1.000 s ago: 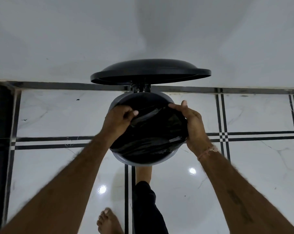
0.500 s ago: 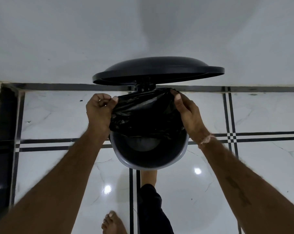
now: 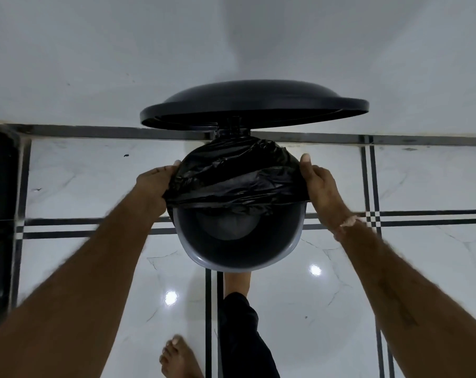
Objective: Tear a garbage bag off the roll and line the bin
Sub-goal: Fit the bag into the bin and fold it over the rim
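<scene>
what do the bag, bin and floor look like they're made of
Garbage bag: thin black plastic film, glossy, finely crinkled. Bin: probably moulded plastic, smooth grey rim, matte dark inside; its black lid looks alike. Floor: polished white marble or marble-look tile, veined, with black inlay lines and sharp light reflections.

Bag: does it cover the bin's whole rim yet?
No, the bag wraps only the far part of the bin rim; the near rim is bare.
</scene>
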Demonstrator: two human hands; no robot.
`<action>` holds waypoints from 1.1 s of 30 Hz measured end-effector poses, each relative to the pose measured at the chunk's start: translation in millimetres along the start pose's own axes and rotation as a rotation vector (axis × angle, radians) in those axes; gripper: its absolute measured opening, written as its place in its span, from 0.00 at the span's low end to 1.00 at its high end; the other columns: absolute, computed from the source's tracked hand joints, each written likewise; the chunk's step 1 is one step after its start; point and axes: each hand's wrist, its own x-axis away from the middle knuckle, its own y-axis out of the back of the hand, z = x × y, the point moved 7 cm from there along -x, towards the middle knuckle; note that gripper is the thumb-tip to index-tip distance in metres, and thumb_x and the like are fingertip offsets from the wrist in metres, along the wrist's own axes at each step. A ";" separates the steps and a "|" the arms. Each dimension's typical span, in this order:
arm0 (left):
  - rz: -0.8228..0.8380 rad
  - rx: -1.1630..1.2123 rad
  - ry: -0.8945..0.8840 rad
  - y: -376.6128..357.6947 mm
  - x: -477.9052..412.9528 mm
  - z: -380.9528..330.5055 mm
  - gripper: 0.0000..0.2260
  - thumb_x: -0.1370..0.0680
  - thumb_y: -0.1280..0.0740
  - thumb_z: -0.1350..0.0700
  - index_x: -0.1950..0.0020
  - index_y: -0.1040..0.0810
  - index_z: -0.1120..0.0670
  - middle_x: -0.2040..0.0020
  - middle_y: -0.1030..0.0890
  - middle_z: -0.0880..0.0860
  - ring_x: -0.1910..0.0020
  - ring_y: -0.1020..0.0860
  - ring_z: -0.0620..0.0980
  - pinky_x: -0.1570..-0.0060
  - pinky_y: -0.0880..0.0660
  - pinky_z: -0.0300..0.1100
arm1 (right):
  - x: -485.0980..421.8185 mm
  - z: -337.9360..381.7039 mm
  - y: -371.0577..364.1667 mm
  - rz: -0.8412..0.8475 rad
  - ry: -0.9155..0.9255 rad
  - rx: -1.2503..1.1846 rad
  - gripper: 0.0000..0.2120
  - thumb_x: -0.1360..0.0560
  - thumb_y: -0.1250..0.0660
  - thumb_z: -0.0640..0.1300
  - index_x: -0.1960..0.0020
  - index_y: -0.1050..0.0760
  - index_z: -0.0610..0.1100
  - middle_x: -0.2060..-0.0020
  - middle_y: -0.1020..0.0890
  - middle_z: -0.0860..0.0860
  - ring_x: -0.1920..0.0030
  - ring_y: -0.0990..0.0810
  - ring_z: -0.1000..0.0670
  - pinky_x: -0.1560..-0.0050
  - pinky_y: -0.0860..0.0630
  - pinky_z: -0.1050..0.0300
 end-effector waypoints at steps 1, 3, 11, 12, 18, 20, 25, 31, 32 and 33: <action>0.012 0.020 -0.003 4.6 3.5 2.8 0.07 0.24 0.24 0.53 0.59 0.18 0.54 0.65 0.15 0.51 0.69 0.17 0.46 0.66 0.19 0.38 | 7.3 -2.9 1.8 -0.018 0.011 -0.017 0.38 0.24 0.43 0.74 0.52 0.17 0.39 0.55 0.13 0.40 0.50 0.15 0.36 0.42 0.19 0.34; 0.042 0.043 -0.032 11.8 9.8 7.2 0.06 0.22 0.26 0.53 0.55 0.18 0.55 0.61 0.15 0.51 0.65 0.16 0.47 0.61 0.18 0.41 | 20.9 -6.1 4.4 -0.081 0.041 -0.021 0.18 0.21 0.34 0.59 0.46 0.15 0.45 0.52 0.12 0.47 0.51 0.13 0.43 0.42 0.18 0.38; 0.116 -0.107 -0.253 14.7 34.2 -0.7 0.08 0.19 0.31 0.61 0.56 0.20 0.51 0.63 0.17 0.48 0.68 0.22 0.44 0.68 0.26 0.35 | 39.9 6.2 1.7 -0.245 0.280 0.189 0.26 0.22 0.30 0.40 0.28 0.31 0.57 0.39 0.24 0.51 0.53 0.17 0.48 0.49 0.17 0.48; 0.117 -0.119 -0.265 14.3 35.7 -1.6 0.07 0.19 0.31 0.60 0.55 0.20 0.51 0.62 0.17 0.48 0.67 0.22 0.43 0.69 0.26 0.34 | 41.9 11.8 -0.6 -0.250 0.360 0.291 0.29 0.22 0.30 0.39 0.25 0.32 0.57 0.34 0.29 0.50 0.53 0.18 0.48 0.51 0.17 0.50; 0.150 -0.135 -0.269 14.4 36.7 -3.5 0.03 0.18 0.31 0.57 0.49 0.17 0.50 0.59 0.15 0.47 0.66 0.20 0.41 0.62 0.25 0.37 | 35.6 36.9 -13.6 -0.168 0.638 0.702 0.22 0.21 0.30 0.42 0.28 0.26 0.49 0.35 0.29 0.45 0.49 0.18 0.42 0.55 0.15 0.46; 0.154 -0.160 -0.266 16.8 35.6 -1.5 0.03 0.19 0.30 0.56 0.50 0.16 0.50 0.63 0.15 0.44 0.64 0.23 0.43 0.62 0.30 0.39 | 33.0 36.7 -14.1 -0.145 0.623 0.712 0.11 0.22 0.29 0.42 0.40 0.20 0.43 0.44 0.26 0.43 0.54 0.19 0.41 0.56 0.16 0.45; 0.174 -0.166 -0.217 22.3 39.5 12.1 0.04 0.18 0.31 0.56 0.49 0.17 0.49 0.64 0.16 0.42 0.64 0.26 0.43 0.64 0.37 0.40 | 34.8 10.5 -3.2 -0.130 0.430 0.567 0.05 0.22 0.31 0.42 0.52 0.20 0.41 0.58 0.26 0.48 0.59 0.23 0.45 0.59 0.26 0.55; 0.110 -0.098 -0.199 30.8 41.7 17.5 0.08 0.19 0.30 0.61 0.42 0.18 0.53 0.61 0.17 0.47 0.64 0.25 0.44 0.63 0.33 0.40 | 61.5 -8.5 9.1 -0.202 0.369 0.463 0.21 0.17 0.35 0.51 0.67 0.30 0.46 0.70 0.29 0.53 0.68 0.28 0.49 0.67 0.40 0.67; 0.068 -0.092 -0.200 32.6 43.2 18.3 0.09 0.19 0.30 0.60 0.40 0.18 0.54 0.60 0.19 0.48 0.64 0.26 0.44 0.63 0.33 0.40 | 66.8 -10.8 9.3 -0.228 0.339 0.481 0.24 0.17 0.37 0.54 0.68 0.33 0.46 0.72 0.31 0.54 0.70 0.30 0.50 0.68 0.41 0.65; 0.026 -0.109 -0.207 34.7 45.7 19.0 0.09 0.20 0.29 0.59 0.40 0.18 0.55 0.60 0.20 0.49 0.64 0.27 0.44 0.64 0.33 0.40 | 73.1 -12.6 8.6 -0.252 0.306 0.503 0.26 0.17 0.38 0.57 0.69 0.34 0.45 0.73 0.32 0.54 0.72 0.31 0.52 0.70 0.43 0.64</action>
